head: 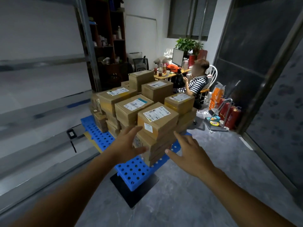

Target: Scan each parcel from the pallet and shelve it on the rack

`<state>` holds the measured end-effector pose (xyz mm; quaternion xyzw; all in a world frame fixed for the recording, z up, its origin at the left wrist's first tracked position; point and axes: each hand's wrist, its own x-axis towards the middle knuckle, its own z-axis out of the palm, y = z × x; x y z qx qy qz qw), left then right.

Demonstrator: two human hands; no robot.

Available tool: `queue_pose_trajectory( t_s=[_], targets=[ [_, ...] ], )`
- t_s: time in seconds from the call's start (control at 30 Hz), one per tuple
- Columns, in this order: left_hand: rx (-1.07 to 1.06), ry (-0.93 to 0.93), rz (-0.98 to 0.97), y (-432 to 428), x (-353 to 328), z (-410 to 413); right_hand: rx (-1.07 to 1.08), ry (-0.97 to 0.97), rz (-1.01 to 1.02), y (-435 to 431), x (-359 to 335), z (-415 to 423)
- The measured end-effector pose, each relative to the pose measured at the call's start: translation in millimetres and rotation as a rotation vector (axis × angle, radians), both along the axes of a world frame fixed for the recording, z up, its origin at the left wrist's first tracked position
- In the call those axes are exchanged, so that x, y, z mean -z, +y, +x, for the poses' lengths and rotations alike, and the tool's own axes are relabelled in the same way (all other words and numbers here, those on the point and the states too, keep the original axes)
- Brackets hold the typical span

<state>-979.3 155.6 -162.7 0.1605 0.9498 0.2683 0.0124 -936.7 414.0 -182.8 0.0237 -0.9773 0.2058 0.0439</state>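
Reaching with left hand [126, 145] and right hand [188, 153] spread, empty, the person should clasp the top parcel [157, 120] at opposite sides (stack beneath looks uneven).

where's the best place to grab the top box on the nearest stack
Probably its two side faces, left hand and right hand pressing in from the near corner: the top box sits level, wide, with both sides free.
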Motion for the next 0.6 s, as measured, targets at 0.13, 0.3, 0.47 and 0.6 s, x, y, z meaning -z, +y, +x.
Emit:
queue_pose_trajectory(
  t_s=[0.13, 0.3, 0.47, 0.6],
  targets=[
    [-0.012, 0.002, -0.002, 8.1, 0.1, -71.4, 0.004, -0.070, -0.039, -1.0, 2.9, -66.1],
    [0.032, 0.001, -0.040, 16.6, 18.5, -144.2, 0.012, -0.080, -0.077, -12.9, 12.5, -122.8],
    [0.034, 0.064, 0.043, 17.7, 49.4, -177.9, 0.107, -0.149, -0.127, -27.0, 41.3, -148.8],
    [0.070, 0.102, 0.214, 12.2, 67.5, -184.6, 0.123, -0.100, -0.342, -29.1, 55.5, -153.9]
  ],
)
